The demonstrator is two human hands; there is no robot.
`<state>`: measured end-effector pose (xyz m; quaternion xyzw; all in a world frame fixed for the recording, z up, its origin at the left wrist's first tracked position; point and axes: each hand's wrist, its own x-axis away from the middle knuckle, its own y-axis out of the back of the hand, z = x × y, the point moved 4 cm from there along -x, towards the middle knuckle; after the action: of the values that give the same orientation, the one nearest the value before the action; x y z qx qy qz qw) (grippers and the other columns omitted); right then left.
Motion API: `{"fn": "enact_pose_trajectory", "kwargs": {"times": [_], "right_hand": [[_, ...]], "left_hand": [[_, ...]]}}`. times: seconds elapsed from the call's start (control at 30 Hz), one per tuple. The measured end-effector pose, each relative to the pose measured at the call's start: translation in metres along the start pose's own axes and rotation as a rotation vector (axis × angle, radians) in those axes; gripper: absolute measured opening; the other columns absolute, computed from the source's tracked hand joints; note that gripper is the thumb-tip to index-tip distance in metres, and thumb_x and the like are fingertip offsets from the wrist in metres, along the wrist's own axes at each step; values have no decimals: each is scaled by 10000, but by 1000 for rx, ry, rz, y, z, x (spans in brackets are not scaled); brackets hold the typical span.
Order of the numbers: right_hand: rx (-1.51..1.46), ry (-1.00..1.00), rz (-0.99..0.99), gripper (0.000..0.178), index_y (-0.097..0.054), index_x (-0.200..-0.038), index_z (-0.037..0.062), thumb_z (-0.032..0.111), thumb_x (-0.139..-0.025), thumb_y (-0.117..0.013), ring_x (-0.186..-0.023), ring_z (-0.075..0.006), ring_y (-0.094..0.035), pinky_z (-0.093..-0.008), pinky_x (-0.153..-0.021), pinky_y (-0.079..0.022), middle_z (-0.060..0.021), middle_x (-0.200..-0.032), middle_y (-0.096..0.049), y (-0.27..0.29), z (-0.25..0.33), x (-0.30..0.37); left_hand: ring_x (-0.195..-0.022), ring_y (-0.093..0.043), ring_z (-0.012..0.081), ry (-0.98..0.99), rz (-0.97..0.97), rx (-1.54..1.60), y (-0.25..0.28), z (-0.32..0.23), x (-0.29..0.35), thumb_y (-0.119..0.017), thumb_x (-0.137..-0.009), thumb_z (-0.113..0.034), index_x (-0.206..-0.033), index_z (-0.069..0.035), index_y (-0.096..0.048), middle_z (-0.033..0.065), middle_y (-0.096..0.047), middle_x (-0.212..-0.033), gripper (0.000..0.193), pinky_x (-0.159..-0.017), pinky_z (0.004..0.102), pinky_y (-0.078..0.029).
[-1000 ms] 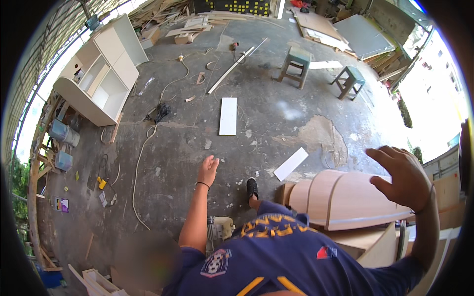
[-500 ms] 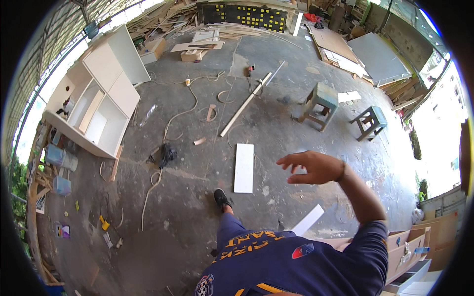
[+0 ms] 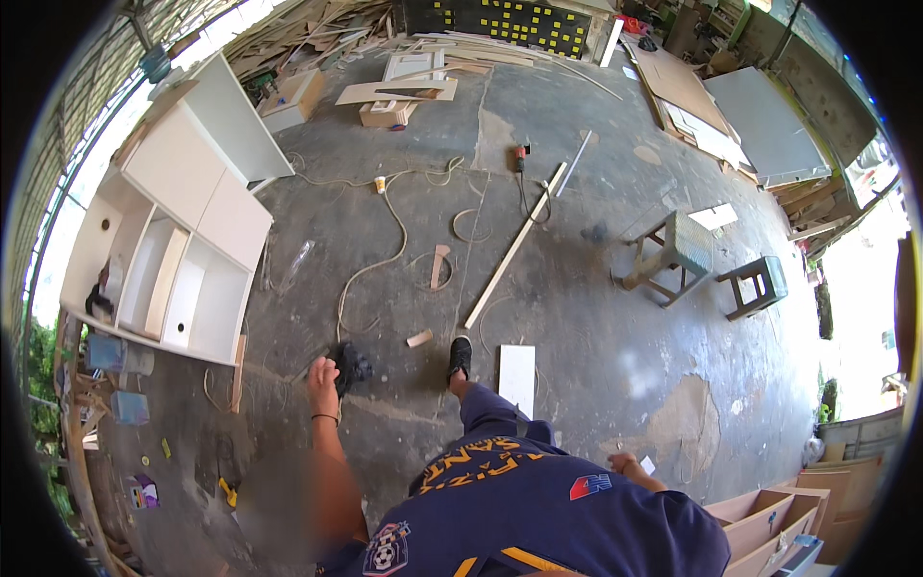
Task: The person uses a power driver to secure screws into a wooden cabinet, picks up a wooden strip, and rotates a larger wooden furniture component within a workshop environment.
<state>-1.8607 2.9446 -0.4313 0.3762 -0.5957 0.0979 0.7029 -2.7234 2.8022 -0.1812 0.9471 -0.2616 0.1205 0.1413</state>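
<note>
My left hand (image 3: 324,383), a dark band at its wrist, hangs over the floor with loosely bent fingers and nothing visible in them. In the picture it lies beside a black bundle (image 3: 355,367) on the floor, apparently without touching it. Low beside my body is my right hand (image 3: 629,466), partly hidden by my shirt; its fingers look loosely apart and empty. A white rectangular board (image 3: 516,375) lies flat just right of my leg. Ahead of my black shoe (image 3: 461,356) a long pale wood strip (image 3: 519,240) lies on the floor.
A pale cabinet (image 3: 173,183) stands at the left. Two stools (image 3: 681,242) stand at the right. A cable (image 3: 394,240) winds over the floor, near a red power tool (image 3: 522,152). Wooden drawer boxes (image 3: 769,524) sit at lower right, and scrap wood (image 3: 317,38) is heaped behind.
My view has moved forward, with the white board now closer to my body. My right hand has dropped back beside me, and my left hand has come into view.
</note>
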Motion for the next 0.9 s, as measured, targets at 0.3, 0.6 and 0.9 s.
{"fn": "enact_pose_trajectory", "kwargs": {"times": [0.3,0.6,0.9], "right_hand": [[-892,-120,-237,328,-601,-1058,67,261,-795,-633,-693,-194,-659,-366,-559,-509,-72,-853,-681,413,121,-106],[-1210,209,-847,396,-555,-1162,-8,191,-829,-634,-695,-145,-627,-267,-597,-469,-83,-859,-644,872,150,-164],[-1577,-236,-325,362,-585,-1135,91,232,-807,-640,-655,-170,-616,-340,-511,-471,-45,-851,-639,919,116,-263]], "left_hand": [[-977,-607,360,547,484,-917,-30,141,-93,-398,-945,-336,-954,-2,-564,210,-633,-1016,373,-845,458,-463],[-1024,-587,374,835,510,-736,-110,98,-238,-451,-910,-310,-1148,-21,-509,209,-616,-1086,379,-883,462,-451],[-837,-638,252,-28,258,-658,-282,-188,-689,-503,-905,-316,-1055,-41,-571,129,-641,-925,321,-700,388,-493]]}}
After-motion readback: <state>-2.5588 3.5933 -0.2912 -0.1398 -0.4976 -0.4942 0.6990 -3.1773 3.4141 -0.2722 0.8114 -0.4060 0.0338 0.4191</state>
